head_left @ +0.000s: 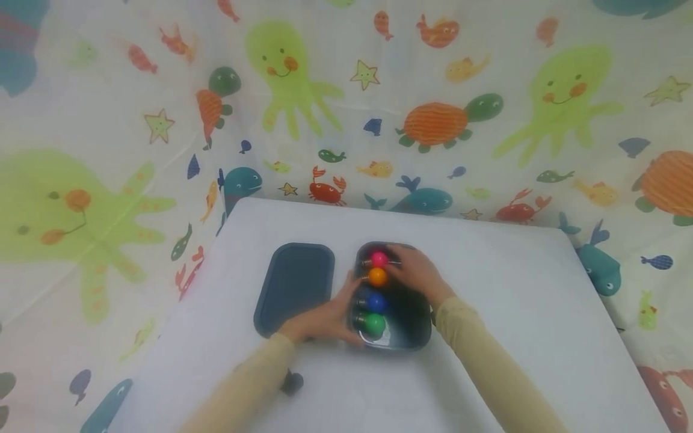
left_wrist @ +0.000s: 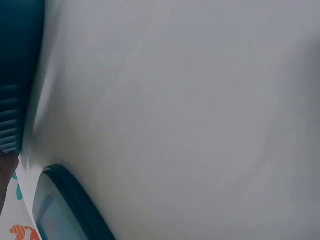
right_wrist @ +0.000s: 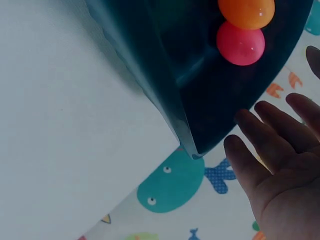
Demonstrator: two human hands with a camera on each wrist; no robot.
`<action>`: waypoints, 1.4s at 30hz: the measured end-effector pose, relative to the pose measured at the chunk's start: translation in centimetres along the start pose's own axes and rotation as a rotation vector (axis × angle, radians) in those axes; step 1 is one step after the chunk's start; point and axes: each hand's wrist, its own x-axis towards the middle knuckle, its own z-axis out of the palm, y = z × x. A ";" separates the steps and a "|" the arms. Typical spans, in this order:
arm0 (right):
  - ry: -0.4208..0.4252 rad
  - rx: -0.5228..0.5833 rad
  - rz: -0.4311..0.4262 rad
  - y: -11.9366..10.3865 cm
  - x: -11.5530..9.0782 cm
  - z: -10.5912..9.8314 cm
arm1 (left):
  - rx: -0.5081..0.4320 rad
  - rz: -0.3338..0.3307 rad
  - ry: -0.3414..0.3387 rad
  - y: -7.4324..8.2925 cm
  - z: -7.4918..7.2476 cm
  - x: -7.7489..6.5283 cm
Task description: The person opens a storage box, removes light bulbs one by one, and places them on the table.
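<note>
One glossy pink bulb (head_left: 379,259), one orange bulb (head_left: 378,277), one blue bulb (head_left: 376,303) and one green bulb (head_left: 375,325), all with ridged screw ends, lie lined up along the left side of a dark teal plastic bin (head_left: 407,310) on the white table (head_left: 503,282). The left hand (head_left: 326,314) spreads wide against the bin's left side, beside a flat, rounded dark teal lid (head_left: 298,282); the right hand (head_left: 419,272), fingers loosely extended and holding nothing, reaches over the far right rim near the pink bulb.
</note>
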 end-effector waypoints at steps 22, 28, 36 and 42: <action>-0.027 0.142 0.106 0.6 2.1 0.6 | -0.049 -0.017 0.018 0.1 -0.1 0.0; -0.007 0.123 0.073 0.7 2.9 1.0 | -0.033 -0.006 0.018 -0.3 0.2 0.1; -0.017 0.080 0.101 0.5 3.5 1.6 | -0.046 -0.014 0.012 0.1 0.4 -0.2; -0.037 0.075 0.133 0.1 3.6 1.6 | -0.041 -0.033 0.012 0.1 0.4 -0.6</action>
